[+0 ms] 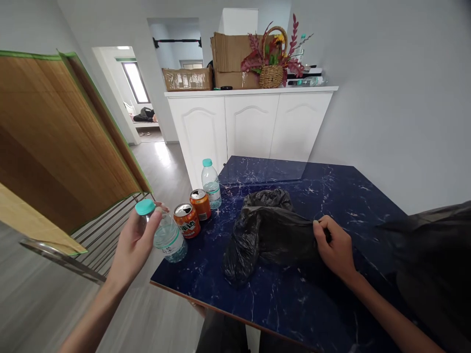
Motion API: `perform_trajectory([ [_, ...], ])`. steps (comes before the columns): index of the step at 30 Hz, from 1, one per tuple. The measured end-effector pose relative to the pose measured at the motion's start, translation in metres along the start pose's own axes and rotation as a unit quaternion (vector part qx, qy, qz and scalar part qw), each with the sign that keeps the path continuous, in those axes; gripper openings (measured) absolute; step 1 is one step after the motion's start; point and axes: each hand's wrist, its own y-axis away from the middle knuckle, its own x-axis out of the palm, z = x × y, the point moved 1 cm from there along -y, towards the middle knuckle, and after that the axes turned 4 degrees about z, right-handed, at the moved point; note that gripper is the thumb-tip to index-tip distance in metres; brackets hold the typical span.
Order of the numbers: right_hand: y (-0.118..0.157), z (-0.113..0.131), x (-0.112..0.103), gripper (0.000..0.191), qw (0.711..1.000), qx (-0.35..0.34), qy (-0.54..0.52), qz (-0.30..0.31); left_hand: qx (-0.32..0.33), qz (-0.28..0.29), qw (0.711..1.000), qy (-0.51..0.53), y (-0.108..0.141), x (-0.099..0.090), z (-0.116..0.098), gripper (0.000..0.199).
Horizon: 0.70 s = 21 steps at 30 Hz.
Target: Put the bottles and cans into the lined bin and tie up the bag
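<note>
My left hand (138,235) is wrapped round the neck of a clear plastic bottle (171,241) with a turquoise cap, at the table's left edge. Behind that bottle stand two orange cans (187,223) (200,205) and a second capped bottle (211,184), all upright in a row. A crumpled black plastic bag (257,235) lies on the dark blue marbled table (228,292). Its right side is pinched between the thumb and fingers of my right hand (333,240) and pulled out to the right. The inside of the bag is hidden.
Another black plastic bag (434,250) is at the right edge. Beyond the table, a white cabinet (250,122) holds cardboard boxes (235,54) and a flower basket (271,76). A metal rack (106,230) with a bamboo mat (62,142) stands at the left.
</note>
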Motion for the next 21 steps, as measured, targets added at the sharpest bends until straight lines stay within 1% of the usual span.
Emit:
perform_trajectory([
  [3,0.0,0.013,-0.008,0.037,0.999,-0.021,-0.019,0.029,0.012,-0.005,1.0,0.002,-0.005,0.009,0.005,0.05],
  [6,0.007,0.03,-0.02,0.034,0.994,-0.049,-0.038,0.089,0.013,0.005,1.0,0.001,-0.01,0.012,0.01,0.049],
  [7,0.011,0.036,-0.025,0.031,0.992,-0.056,-0.037,0.108,0.021,0.0,1.0,0.0,-0.01,0.011,0.011,0.05],
  [8,0.015,0.04,-0.029,0.026,0.99,-0.06,-0.031,0.12,0.035,-0.023,0.999,-0.008,-0.009,0.01,0.013,0.054],
  [9,0.02,0.043,-0.034,0.018,0.99,-0.063,-0.024,0.127,0.053,-0.064,0.996,-0.028,-0.006,0.008,0.014,0.06],
  [10,0.026,0.044,-0.037,0.012,0.99,-0.065,-0.015,0.126,0.078,-0.118,0.988,-0.057,-0.002,0.007,0.015,0.067],
  [11,0.031,0.045,-0.04,0.012,0.991,-0.064,-0.006,0.117,0.105,-0.174,0.975,-0.091,0.006,0.006,0.014,0.07],
  [12,0.037,0.046,-0.043,0.018,0.993,-0.061,0.004,0.105,0.135,-0.221,0.958,-0.125,0.015,0.008,0.012,0.068],
  [13,0.042,0.046,-0.045,0.023,0.994,-0.056,0.014,0.091,0.161,-0.24,0.945,-0.155,0.025,0.014,0.008,0.06],
  [14,0.046,0.047,-0.047,0.026,0.995,-0.052,0.023,0.078,0.188,-0.226,0.94,-0.173,0.036,0.024,0.002,0.048],
  [15,0.049,0.048,-0.048,0.027,0.996,-0.048,0.031,0.068,0.211,-0.188,0.94,-0.189,0.046,0.037,-0.005,0.036],
  [16,0.052,0.05,-0.05,0.028,0.996,-0.046,0.037,0.06,0.221,-0.092,0.949,-0.204,0.055,0.055,-0.012,0.029],
  [17,0.054,0.053,-0.052,0.029,0.997,-0.048,0.039,0.055,0.243,-0.005,0.95,-0.198,0.061,0.075,-0.02,0.031],
  [18,0.056,0.056,-0.054,0.03,0.996,-0.052,0.039,0.053,0.252,0.053,0.947,-0.195,0.064,0.096,-0.025,0.038],
  [20,0.058,0.064,-0.06,0.033,0.996,-0.059,0.031,0.058,0.255,0.098,0.939,-0.209,0.061,0.133,-0.032,0.057],
  [21,0.06,0.068,-0.064,0.036,0.996,-0.062,0.023,0.065,0.255,0.111,0.934,-0.224,0.056,0.148,-0.032,0.062],
])
